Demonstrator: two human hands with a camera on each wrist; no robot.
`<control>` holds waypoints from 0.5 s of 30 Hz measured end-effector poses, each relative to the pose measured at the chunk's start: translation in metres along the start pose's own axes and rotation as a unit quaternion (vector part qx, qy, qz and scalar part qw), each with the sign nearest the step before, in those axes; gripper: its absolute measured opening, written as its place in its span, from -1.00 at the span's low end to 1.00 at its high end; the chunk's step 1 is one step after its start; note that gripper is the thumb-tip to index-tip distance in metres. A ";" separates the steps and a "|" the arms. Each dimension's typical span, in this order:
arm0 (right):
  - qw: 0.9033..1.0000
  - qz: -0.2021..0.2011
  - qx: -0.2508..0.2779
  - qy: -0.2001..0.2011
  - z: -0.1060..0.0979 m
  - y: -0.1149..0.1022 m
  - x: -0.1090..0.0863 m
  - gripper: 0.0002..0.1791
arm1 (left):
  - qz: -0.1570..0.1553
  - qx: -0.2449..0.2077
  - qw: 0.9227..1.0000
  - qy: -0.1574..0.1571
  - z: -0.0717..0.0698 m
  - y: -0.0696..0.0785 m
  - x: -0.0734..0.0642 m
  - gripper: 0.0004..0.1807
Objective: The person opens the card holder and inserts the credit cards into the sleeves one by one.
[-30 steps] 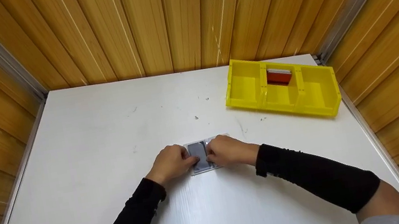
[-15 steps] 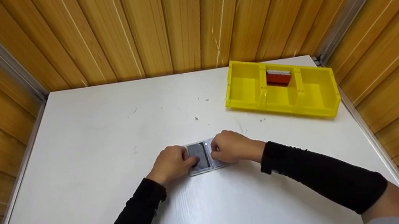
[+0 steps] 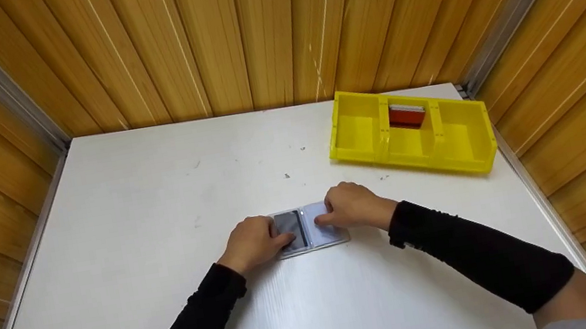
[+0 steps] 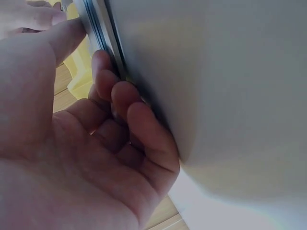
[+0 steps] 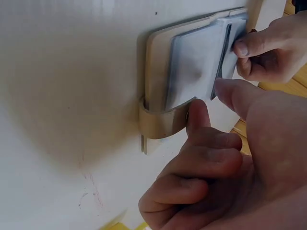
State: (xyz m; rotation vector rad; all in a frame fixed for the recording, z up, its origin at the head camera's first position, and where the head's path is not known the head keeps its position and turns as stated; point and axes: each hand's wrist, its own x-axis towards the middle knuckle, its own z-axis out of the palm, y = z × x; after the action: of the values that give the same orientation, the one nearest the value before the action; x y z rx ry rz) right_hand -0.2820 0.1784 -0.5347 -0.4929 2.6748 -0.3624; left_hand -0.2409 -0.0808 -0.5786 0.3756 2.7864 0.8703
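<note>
A card holder (image 3: 330, 235) with clear sleeves lies spread open on the white table. Its left sleeve shows a dark grey card (image 3: 287, 224); the right one looks pale. My left hand (image 3: 252, 243) grips the left edge, thumb on top over the card and fingertips along the edge in the left wrist view. At the right page, my right hand (image 3: 356, 205) has its thumb laid over the sleeve and its other fingers curled at the edge. In the right wrist view a beige strap (image 5: 163, 123) sticks out from the cover, with my index fingertip right at its end.
A yellow three-compartment bin (image 3: 415, 165) stands at the back right of the table (image 3: 138, 202). Its middle compartment holds a red and white stack (image 3: 407, 116). Wood-patterned walls (image 3: 218, 40) enclose the back and both sides.
My right hand has slid right and slightly away across the card holder, uncovering the pale right page. The left hand keeps its grip in place.
</note>
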 end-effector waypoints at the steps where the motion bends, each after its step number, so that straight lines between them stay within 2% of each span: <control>1: 1.000 0.006 -0.003 -0.002 0.000 0.001 0.000 -0.50 | 0.001 -0.001 1.000 -0.001 0.000 0.000 0.000 -0.52; 7: 0.999 0.037 -0.016 -0.011 -0.006 0.005 -0.001 -0.62 | 0.005 -0.001 1.000 -0.004 -0.001 0.000 -0.001 -0.50; 15: 0.998 0.034 -0.034 -0.037 -0.020 0.011 -0.008 -0.60 | 0.008 -0.010 1.000 0.003 -0.002 -0.003 -0.003 -0.49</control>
State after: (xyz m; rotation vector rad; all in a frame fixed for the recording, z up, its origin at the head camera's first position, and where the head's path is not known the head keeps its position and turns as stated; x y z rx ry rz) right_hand -0.2865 0.1947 -0.5181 -0.4261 2.6314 -0.2283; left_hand -0.2392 -0.0854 -0.5781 0.3922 2.7819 0.9031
